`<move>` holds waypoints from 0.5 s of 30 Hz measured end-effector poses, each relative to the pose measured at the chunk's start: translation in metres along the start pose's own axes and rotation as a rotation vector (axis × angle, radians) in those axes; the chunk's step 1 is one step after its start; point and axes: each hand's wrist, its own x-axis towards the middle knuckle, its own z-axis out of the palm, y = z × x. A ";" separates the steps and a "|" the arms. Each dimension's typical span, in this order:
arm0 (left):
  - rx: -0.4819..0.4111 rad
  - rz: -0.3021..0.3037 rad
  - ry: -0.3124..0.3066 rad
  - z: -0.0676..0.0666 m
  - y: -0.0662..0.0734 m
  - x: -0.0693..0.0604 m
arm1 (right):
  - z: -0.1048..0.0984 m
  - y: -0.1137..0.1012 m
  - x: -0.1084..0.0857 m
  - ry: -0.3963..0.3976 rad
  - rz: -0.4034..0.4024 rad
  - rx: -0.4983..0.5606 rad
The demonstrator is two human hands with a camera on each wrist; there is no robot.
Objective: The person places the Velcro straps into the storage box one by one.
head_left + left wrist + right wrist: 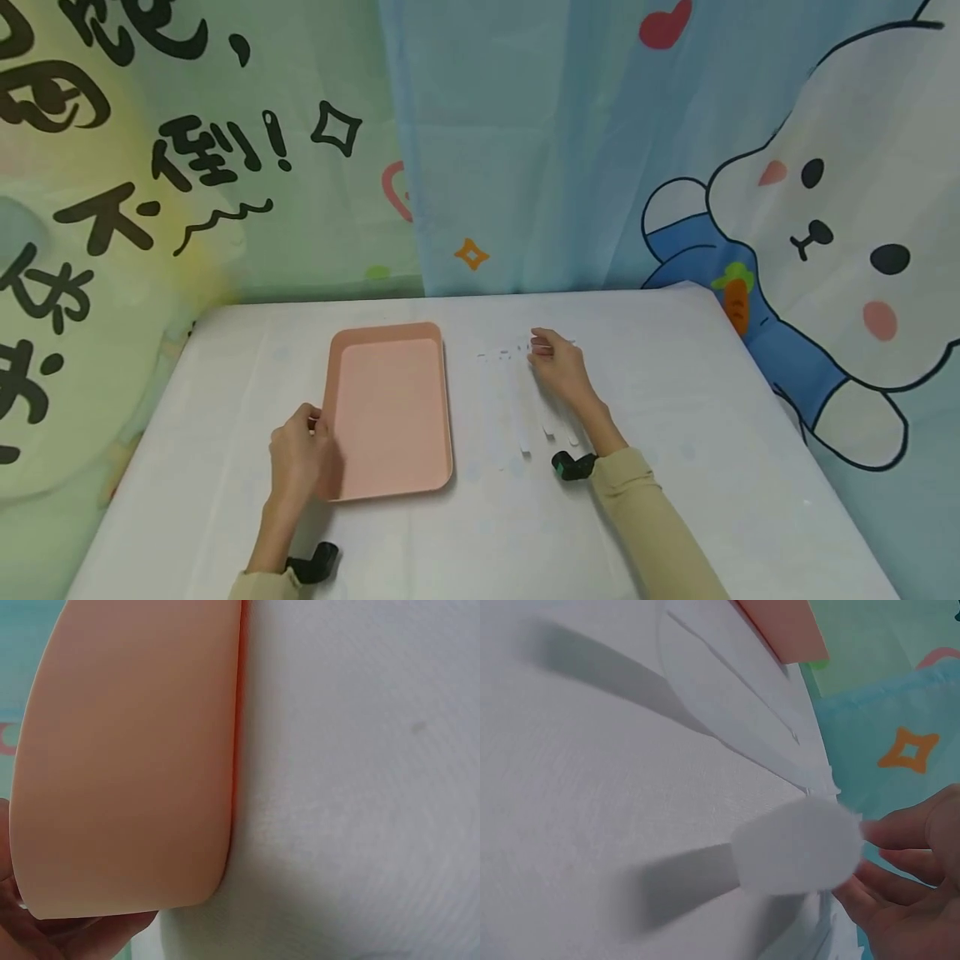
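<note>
A shallow pink tray with rounded corners lies left of centre in the head view. My left hand grips its left edge; in the left wrist view the tray's side wall fills much of the picture and fingers curl at its end. Right of the tray, my right hand pinches the far end of a slender white piece, whose rounded end faces the right wrist camera. Its exact kind is unclear. Other thin white pieces lie beside it, hard to make out against the white cloth.
A white cloth covers the table. Small dark marks show near the far ends of the white pieces. Behind the table hangs a printed curtain with a cartoon rabbit at right. Each wrist wears a black camera.
</note>
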 end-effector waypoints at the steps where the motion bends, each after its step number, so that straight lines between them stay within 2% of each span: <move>1: 0.002 -0.002 0.000 0.000 0.000 0.000 | 0.001 0.000 0.001 0.003 0.003 0.002; 5: 0.004 -0.004 -0.007 0.000 -0.001 0.000 | 0.005 0.001 0.005 0.011 0.019 0.017; 11: -0.005 0.020 0.006 0.002 -0.001 0.002 | 0.007 0.001 0.016 0.046 -0.006 0.024; 15: -0.006 0.021 0.008 0.001 -0.003 0.000 | 0.012 0.001 0.015 0.052 0.028 0.043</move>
